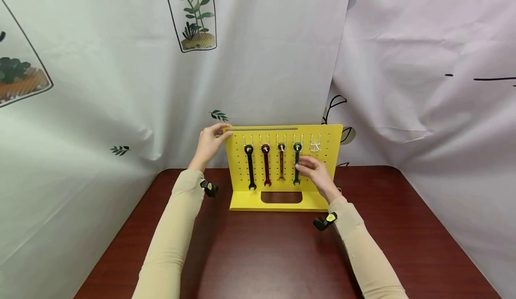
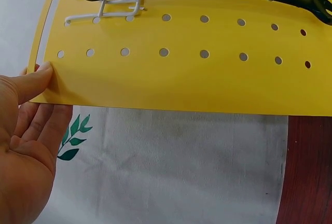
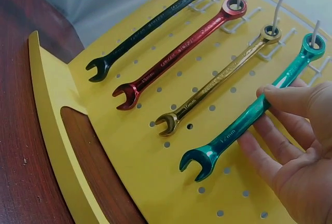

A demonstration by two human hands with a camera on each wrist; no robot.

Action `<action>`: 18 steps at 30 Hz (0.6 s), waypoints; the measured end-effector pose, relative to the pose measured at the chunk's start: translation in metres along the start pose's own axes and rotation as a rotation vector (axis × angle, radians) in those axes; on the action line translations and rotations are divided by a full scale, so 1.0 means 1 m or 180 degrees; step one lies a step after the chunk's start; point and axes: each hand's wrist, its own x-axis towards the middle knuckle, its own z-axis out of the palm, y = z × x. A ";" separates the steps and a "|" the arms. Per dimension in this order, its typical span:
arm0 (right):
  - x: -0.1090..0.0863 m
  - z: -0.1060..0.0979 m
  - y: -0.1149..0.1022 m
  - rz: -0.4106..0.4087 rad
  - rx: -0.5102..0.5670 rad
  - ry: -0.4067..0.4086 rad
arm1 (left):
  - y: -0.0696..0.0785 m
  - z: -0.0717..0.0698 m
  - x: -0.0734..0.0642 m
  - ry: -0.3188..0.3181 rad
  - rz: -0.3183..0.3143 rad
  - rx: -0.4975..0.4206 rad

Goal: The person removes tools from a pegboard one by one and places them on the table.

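Observation:
A yellow pegboard stand (image 1: 332,155) stands upright on the table, with wrenches hanging in a row from white hooks. My left hand (image 1: 210,143) pinches its upper left corner, thumb in front and fingers behind, as the left wrist view shows. With thumb and fingers my right hand (image 3: 295,130) holds the green wrench (image 3: 244,120) by its shank; the ring end is around a hook tip. To its left hang a gold wrench (image 3: 218,86), a red wrench (image 3: 181,53) and a black wrench (image 3: 150,29). At the far right, a white hook (image 1: 315,145) bears no wrench.
The dark red-brown table (image 1: 258,254) reaches back to a white cloth (image 1: 274,75) printed with plants. The stand's yellow base (image 1: 246,200) has a wide cut-out slot. Both wrists wear small black cameras.

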 end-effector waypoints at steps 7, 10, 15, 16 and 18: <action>-0.005 0.000 -0.001 -0.0022 -0.0076 -0.0069 | -0.001 0.001 0.000 0.0004 -0.0020 0.0005; -0.008 0.001 -0.002 -0.0024 -0.0101 -0.0071 | -0.001 0.001 0.000 -0.0002 -0.0024 -0.0006; -0.013 0.001 -0.005 -0.0022 -0.0226 -0.0038 | 0.001 0.000 0.000 0.0014 0.0023 0.0013; -0.014 0.001 -0.005 -0.0020 -0.0242 -0.0043 | 0.001 0.000 0.000 0.0018 0.0033 0.0011; -0.016 0.001 -0.005 -0.0004 -0.0253 -0.0045 | 0.001 0.001 0.000 0.0026 0.0046 0.0007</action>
